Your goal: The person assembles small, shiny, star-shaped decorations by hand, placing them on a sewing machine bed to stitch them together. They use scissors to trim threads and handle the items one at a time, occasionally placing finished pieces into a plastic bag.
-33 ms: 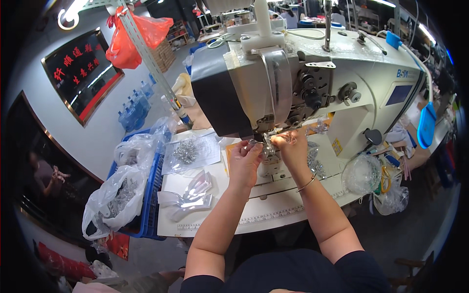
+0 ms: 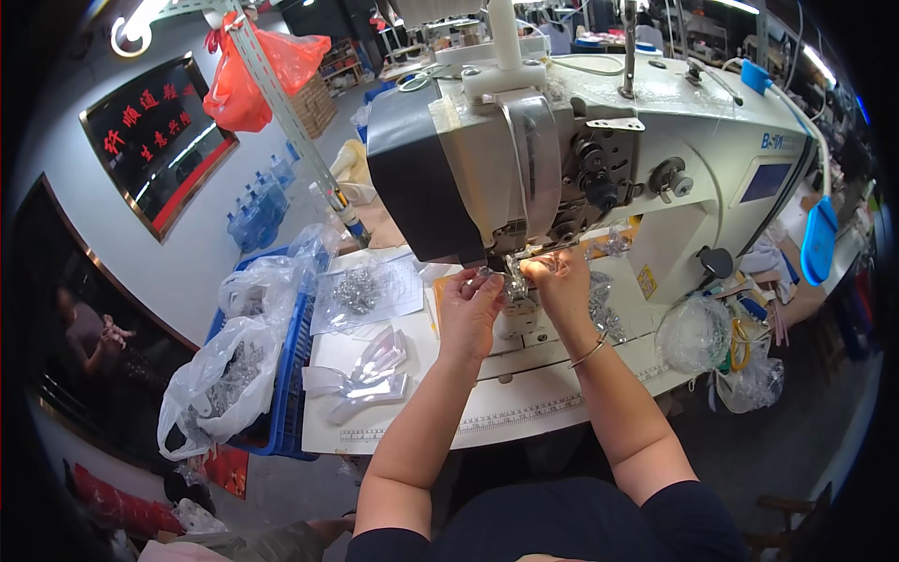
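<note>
Both hands are at the needle area of a large white sewing machine [image 2: 693, 122]. My left hand [image 2: 468, 309] is closed in a pinch just left of the presser foot [image 2: 515, 281]. A small shiny bit shows at its fingertips, too small to name. On the other side of the foot, my right hand [image 2: 564, 286] has its fingers curled together, a metal bangle [image 2: 589, 352] round its wrist. What lies between those fingers is hidden. Shiny clear pieces [image 2: 607, 309] lie on the machine bed beyond the right wrist.
Left of my hands, a pile of small silvery pieces [image 2: 357, 291] lies on a clear sheet, with shiny strips [image 2: 370, 375] nearer me. A blue crate [image 2: 298, 361] holding plastic bags [image 2: 225, 384] stands against the table's left edge. A clear round container [image 2: 693, 334] sits at right.
</note>
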A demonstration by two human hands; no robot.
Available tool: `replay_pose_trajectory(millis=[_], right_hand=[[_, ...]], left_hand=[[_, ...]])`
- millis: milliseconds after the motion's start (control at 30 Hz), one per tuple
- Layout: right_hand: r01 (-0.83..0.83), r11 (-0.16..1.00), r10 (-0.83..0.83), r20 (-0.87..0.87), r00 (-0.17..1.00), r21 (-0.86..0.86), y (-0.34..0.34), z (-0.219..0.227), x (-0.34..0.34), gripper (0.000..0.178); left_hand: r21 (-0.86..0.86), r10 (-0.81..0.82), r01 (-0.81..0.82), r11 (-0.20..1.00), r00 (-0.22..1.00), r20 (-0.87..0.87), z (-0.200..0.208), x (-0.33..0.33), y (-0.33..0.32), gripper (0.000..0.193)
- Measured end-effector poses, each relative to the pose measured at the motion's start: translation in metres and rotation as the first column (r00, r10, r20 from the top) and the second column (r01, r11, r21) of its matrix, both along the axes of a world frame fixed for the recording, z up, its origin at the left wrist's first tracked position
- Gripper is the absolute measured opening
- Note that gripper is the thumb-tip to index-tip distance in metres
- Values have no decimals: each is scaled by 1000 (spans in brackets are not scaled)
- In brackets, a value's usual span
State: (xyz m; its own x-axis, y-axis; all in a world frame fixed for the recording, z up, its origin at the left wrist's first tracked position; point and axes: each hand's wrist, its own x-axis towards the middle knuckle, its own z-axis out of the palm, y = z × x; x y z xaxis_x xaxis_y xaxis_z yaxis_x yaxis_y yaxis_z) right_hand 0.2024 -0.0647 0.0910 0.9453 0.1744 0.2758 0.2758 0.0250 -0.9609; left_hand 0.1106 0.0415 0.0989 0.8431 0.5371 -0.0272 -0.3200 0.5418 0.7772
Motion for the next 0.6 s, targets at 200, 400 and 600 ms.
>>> replay_pose_trajectory(millis=[200,400,600], right_hand=[[-10,999,10,-11,1000,41,-2,3,-4,24],[-13,1000,13,10,1000,5,-1,1,-2,24],[-19,1000,19,-6,1000,14,1,-1,-2,24]], left_hand=[[25,-8,9,1000,999,-32,-2,-1,3,36],[16,-90,90,996,996,1,-6,-3,13,38],[62,-104,104,993,994,9,-2,-7,15,32]])
